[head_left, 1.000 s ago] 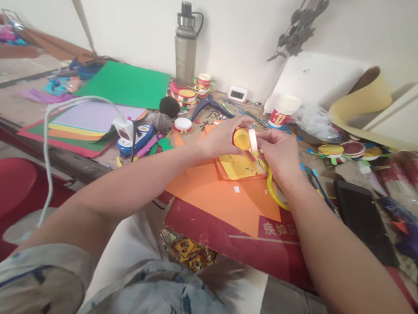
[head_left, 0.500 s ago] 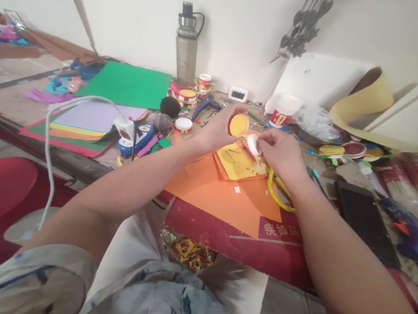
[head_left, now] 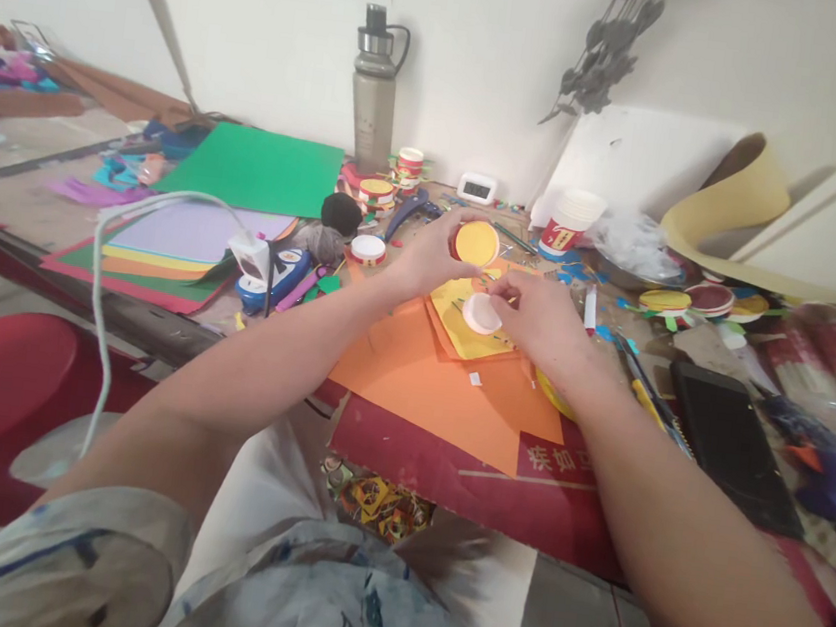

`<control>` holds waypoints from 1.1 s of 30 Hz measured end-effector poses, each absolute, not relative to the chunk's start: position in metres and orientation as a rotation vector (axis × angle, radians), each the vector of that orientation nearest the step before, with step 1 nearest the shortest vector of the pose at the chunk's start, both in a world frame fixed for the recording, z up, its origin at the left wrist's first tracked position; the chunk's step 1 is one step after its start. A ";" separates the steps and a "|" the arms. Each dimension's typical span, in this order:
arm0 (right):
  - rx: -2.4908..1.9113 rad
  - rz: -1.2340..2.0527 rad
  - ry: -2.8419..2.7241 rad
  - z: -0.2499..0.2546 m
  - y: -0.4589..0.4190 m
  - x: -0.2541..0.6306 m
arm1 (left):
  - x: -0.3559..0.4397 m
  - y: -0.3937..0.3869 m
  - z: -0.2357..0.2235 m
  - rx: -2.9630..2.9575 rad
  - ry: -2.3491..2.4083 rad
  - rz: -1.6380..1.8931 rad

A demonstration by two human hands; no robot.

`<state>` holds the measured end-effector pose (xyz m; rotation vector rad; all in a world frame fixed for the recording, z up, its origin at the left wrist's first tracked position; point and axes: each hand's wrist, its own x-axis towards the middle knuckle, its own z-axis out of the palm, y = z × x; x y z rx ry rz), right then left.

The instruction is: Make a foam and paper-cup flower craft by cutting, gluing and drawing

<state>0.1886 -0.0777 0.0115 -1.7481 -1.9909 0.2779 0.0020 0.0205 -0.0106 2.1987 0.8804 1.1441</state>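
My left hand (head_left: 432, 252) is closed round a short round piece with a yellow disc face and a red side (head_left: 477, 244), like a cut-down paper cup, its face tilted toward me. Just to the right, my right hand (head_left: 542, 320) is closed, its thumb and fingers at a flat white round piece (head_left: 482, 313); I cannot make out exactly what it is. Both hands are above yellow paper (head_left: 464, 344), which lies on orange sheets (head_left: 446, 397). A yellow-handled tool (head_left: 554, 393) is partly hidden under my right wrist.
A white-topped round piece (head_left: 368, 249) and yellow-topped ones (head_left: 376, 193) stand behind my left forearm. A bottle (head_left: 373, 107), a small clock (head_left: 476, 188) and paper cups (head_left: 573, 221) line the wall. To the right lie a phone (head_left: 732, 440) and a glue gun (head_left: 834, 472).
My right hand has moved left and slightly down with the white round piece, which now shows its flat face. A white-and-red marker and cutter are uncovered. My left hand has barely moved.
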 end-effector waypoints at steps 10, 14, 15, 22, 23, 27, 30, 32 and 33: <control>-1.703 0.243 -1.700 0.016 -0.081 0.191 | 0.004 0.012 -0.008 2.223 0.720 1.102; -1.595 0.206 -1.676 0.013 -0.078 0.192 | 0.005 0.008 -0.013 2.291 0.593 1.083; -1.569 0.171 -1.685 0.011 -0.077 0.192 | 0.005 0.009 -0.015 2.292 0.548 1.079; -1.456 0.176 -1.665 0.002 -0.069 0.198 | 0.009 0.011 -0.017 2.052 0.354 1.099; -1.458 0.206 -1.651 0.002 -0.068 0.199 | 0.009 0.009 -0.014 1.981 0.359 1.081; -1.457 0.291 -1.598 0.000 -0.067 0.200 | 0.009 -0.006 0.000 1.703 0.456 0.963; -1.451 0.349 -1.584 0.001 -0.069 0.197 | 0.009 -0.014 0.008 1.577 0.558 0.903; -1.458 0.381 -1.574 0.001 -0.070 0.196 | 0.010 -0.018 0.012 1.513 0.597 0.886; -1.465 0.392 -1.569 0.001 -0.071 0.196 | 0.010 -0.019 0.013 1.482 0.596 0.878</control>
